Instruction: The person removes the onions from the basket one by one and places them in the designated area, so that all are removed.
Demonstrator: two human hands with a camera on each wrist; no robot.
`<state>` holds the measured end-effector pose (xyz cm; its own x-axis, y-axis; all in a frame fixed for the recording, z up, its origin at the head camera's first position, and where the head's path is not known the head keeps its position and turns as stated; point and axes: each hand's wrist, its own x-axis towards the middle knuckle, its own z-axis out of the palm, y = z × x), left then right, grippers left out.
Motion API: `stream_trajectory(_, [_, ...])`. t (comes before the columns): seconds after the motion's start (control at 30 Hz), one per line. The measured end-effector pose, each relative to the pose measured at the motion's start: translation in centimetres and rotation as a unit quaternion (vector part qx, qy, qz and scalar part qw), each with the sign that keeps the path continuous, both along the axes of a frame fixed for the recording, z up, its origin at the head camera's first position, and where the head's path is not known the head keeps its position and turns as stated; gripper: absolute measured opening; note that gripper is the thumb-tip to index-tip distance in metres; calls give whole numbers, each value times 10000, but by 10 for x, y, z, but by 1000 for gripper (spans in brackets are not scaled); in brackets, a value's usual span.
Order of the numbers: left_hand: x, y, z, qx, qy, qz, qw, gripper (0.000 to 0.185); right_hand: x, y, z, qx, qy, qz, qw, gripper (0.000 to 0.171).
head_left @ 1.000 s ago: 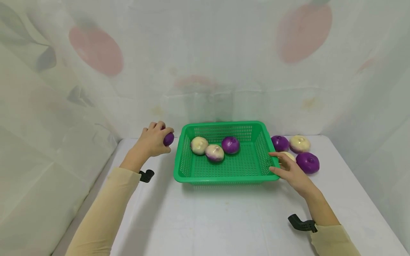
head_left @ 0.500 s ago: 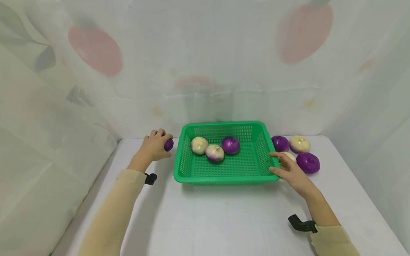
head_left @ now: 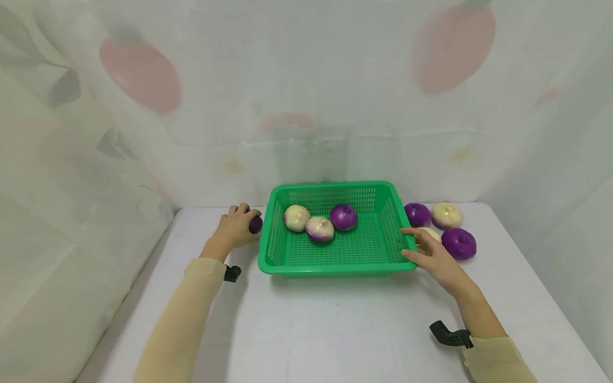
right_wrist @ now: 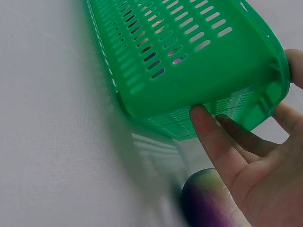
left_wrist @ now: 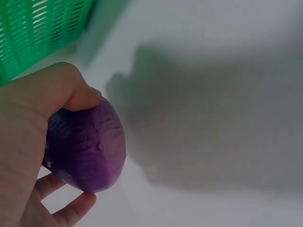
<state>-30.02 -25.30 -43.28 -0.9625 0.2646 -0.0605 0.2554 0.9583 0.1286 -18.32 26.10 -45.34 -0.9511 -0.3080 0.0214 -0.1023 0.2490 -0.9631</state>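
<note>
In the head view, my left hand [head_left: 235,229] is low at the left side of a green plastic basket [head_left: 335,268]. It grips a purple turnip [head_left: 256,224]; the left wrist view has the thumb over one side of the turnip [left_wrist: 97,146] and fingertips under the other. My right hand [head_left: 438,260] holds the basket's right rim, with fingers against the outer wall [right_wrist: 189,90] in the right wrist view. Inside the basket lie a whitish turnip [head_left: 297,218], a white-and-purple turnip [head_left: 320,230] and a purple turnip [head_left: 343,217].
Right of the basket, several turnips sit on the white table [head_left: 335,324]: a purple one [head_left: 418,215], a pale one [head_left: 447,215], another purple one [head_left: 458,243] and a pale one [head_left: 432,234] partly behind my right hand. A patterned curtain [head_left: 316,90] hangs behind.
My left hand has come down and slightly right with the purple turnip, closer to the table and the basket's left wall. The right hand and basket have stayed in place.
</note>
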Motion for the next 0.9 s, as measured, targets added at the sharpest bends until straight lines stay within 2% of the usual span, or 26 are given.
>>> stream_trajectory(0.17, [1,-1,-11,-26,-81,45,10000,69,0,0,0,-32,-33,5,10000,55])
stream_trajectory(0.43, [-1,-2,-15,-28,-24,-13,10000,74,0,-1,2,-33,-58,-43,10000,56])
stream_trajectory(0.7, [0,-1,-10,20,-88,-13,10000,75,0,-1,2,10,-72,-65,10000,56])
stream_trajectory(0.9, [4,-3,1,103,-110,-44,9999,75,1,-1,3,56,-30,-60,10000,56])
